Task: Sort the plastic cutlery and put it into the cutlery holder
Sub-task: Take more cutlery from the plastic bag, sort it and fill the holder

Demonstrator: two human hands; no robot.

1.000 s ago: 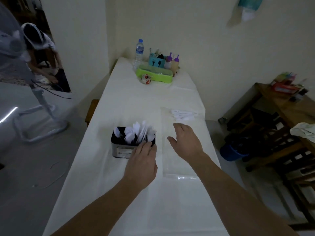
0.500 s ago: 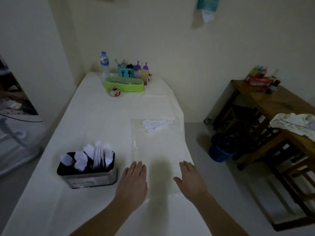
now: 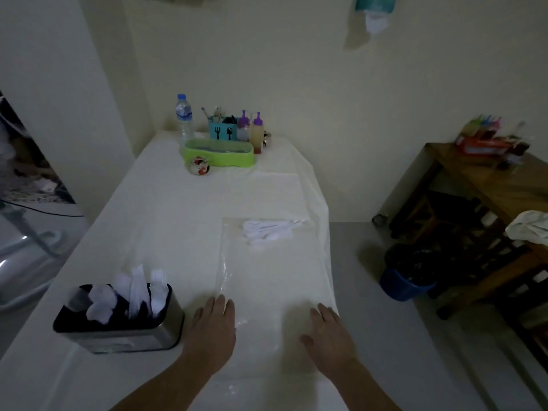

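No readable writing: the label on the cutlery holder (image 3: 118, 318) is blurring out; the teal caddy (image 3: 223, 132) at the table's (image 3: 166, 221) far edge is showing only fork and spoon icons. Holder is sitting near the table's left edge, white cutlery (image 3: 130, 292) standing upright in it, types hard to tell. Loose spoons (image 3: 271, 231) are lying near the right edge on a clear plastic sheet (image 3: 267, 277), long axes running left-right. Left hand (image 3: 212, 333) and right hand (image 3: 330, 336) are resting flat, fingers straight, gripping nothing.
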